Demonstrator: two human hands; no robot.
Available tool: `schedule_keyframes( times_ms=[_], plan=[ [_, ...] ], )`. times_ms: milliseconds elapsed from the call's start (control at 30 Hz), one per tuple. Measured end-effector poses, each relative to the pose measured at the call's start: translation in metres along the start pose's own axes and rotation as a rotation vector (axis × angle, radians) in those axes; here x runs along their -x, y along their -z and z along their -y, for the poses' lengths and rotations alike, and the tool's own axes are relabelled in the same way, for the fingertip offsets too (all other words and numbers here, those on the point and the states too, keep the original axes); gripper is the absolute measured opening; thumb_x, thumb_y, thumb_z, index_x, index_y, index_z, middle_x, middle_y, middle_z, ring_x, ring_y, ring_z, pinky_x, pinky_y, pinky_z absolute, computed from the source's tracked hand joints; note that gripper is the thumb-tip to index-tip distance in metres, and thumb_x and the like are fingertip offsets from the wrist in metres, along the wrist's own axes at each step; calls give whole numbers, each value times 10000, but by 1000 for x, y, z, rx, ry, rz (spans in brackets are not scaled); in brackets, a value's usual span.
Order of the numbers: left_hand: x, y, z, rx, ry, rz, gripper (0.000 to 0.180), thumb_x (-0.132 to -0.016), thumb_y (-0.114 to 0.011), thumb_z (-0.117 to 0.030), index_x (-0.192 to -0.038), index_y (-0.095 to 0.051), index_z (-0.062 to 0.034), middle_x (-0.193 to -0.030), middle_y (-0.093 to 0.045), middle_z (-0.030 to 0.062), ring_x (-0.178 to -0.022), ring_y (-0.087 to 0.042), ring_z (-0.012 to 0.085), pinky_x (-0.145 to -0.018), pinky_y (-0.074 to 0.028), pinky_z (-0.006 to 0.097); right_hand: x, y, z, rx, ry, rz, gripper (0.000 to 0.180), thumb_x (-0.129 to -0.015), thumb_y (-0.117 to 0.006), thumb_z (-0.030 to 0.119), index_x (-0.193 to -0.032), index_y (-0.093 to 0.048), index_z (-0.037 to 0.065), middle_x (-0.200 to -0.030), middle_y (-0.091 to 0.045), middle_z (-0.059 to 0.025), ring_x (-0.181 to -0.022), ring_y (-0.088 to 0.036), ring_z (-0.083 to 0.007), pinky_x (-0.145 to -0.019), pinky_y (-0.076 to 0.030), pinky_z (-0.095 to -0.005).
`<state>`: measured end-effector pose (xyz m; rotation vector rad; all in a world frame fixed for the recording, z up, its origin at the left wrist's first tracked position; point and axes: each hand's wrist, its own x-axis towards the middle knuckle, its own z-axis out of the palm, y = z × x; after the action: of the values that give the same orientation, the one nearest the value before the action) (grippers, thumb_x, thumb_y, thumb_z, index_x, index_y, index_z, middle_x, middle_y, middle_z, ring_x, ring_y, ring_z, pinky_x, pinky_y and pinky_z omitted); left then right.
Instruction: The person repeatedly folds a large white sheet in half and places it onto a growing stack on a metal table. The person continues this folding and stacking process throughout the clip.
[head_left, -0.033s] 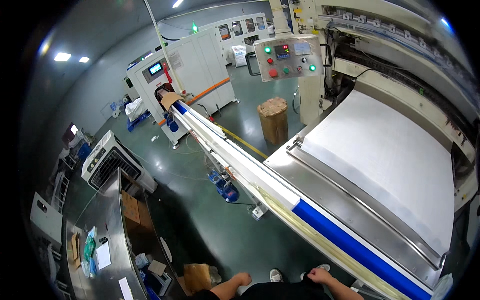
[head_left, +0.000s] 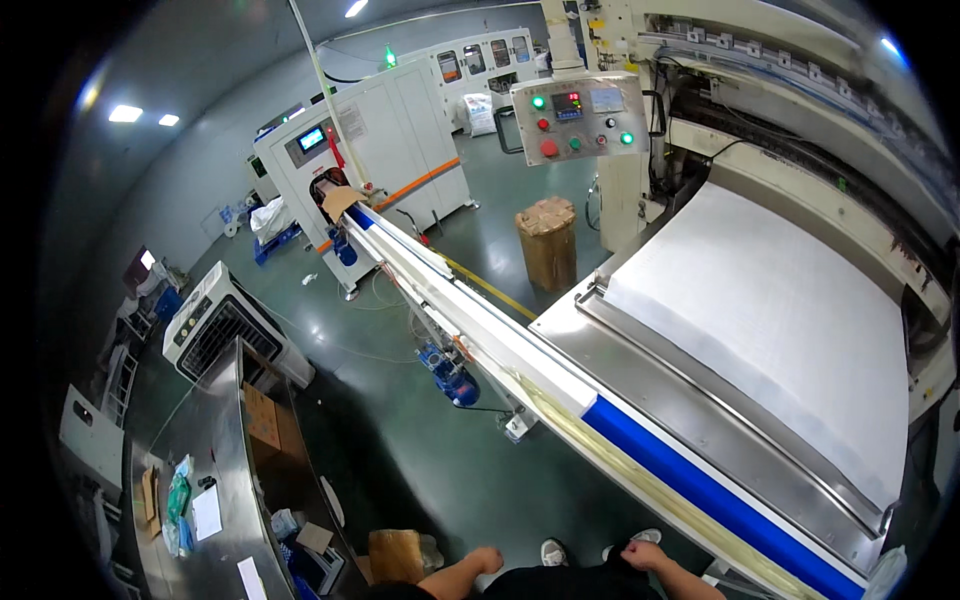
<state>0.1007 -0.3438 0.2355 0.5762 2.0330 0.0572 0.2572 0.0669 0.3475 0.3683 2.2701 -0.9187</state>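
Low in the head view, my left hand (head_left: 486,560) hangs in front of my dark clothing with its fingers curled into a loose fist. My right hand (head_left: 637,553) is likewise closed, just above one of my shoes. Nothing shows in either hand. Nearest to my right hand runs a long conveyor with a blue belt (head_left: 680,462) and a yellowish translucent strip (head_left: 600,440) along its near side. Beyond it, a wide white sheet (head_left: 760,320) lies on the metal bed (head_left: 640,390) of a large machine, apart from both hands.
A control panel (head_left: 580,118) with lit buttons hangs over the machine's left end. A wrapped brown roll (head_left: 547,245) stands behind the conveyor. At left are a metal table (head_left: 225,450) and an air cooler (head_left: 240,320). Near my left arm sits a brown carton (head_left: 395,553). A blue motor (head_left: 447,375) hangs under the conveyor.
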Motion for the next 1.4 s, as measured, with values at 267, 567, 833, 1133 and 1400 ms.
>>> schedule_keyframes(
  times_ms=[267, 567, 833, 1133, 1400],
  plan=[
    [0, 3, 28, 35, -144, -224, 414, -829, -432, -339, -1118, -608, -99, -1174, -572, 162, -1113, -517, 330, -933, -414, 415, -38, -114, -164, 197, -554, 505, 372, -807, -507, 378, -808, -667, 42, -838, -637, -162, -780, -601, -322, -688, -466, -432],
    [66, 30, -21, 224, -68, -55, 395, -792, -492, -343, -1069, -639, -103, -1107, -611, 142, -1058, -555, 314, -905, -432, 390, -25, -64, -113, 273, -90, 117, 321, -771, -524, 353, -779, -656, 61, -774, -646, -129, -763, -619, -305, -679, -480, -427],
    [63, 20, -12, 221, -84, -80, 379, -777, -492, -339, -1030, -653, -107, -1052, -628, 153, -1015, -573, 321, -878, -445, 403, -3, -23, 13, -8, -174, 8, 297, -748, -548, 351, -786, -645, 73, -735, -651, -106, -742, -630, -269, -672, -488, -387],
    [76, 3, -2, 239, -49, -84, 386, -794, -501, -362, -1041, -639, -101, -1064, -623, 157, -1008, -576, 322, -863, -452, 401, -11, -63, -58, 262, -155, 149, 359, -779, -488, 367, -874, -646, 59, -952, -645, -135, -904, -604, -327, -792, -487, -406],
    [55, 1, -3, 228, -83, -38, 426, -808, -503, -384, -1117, -600, -107, -1082, -619, 154, -1022, -572, 322, -875, -445, 396, -15, -83, -123, 363, -132, 194, 392, -763, -499, 339, -945, -653, 28, -976, -639, -182, -946, -598, -349, -824, -462, -438]
  ],
)
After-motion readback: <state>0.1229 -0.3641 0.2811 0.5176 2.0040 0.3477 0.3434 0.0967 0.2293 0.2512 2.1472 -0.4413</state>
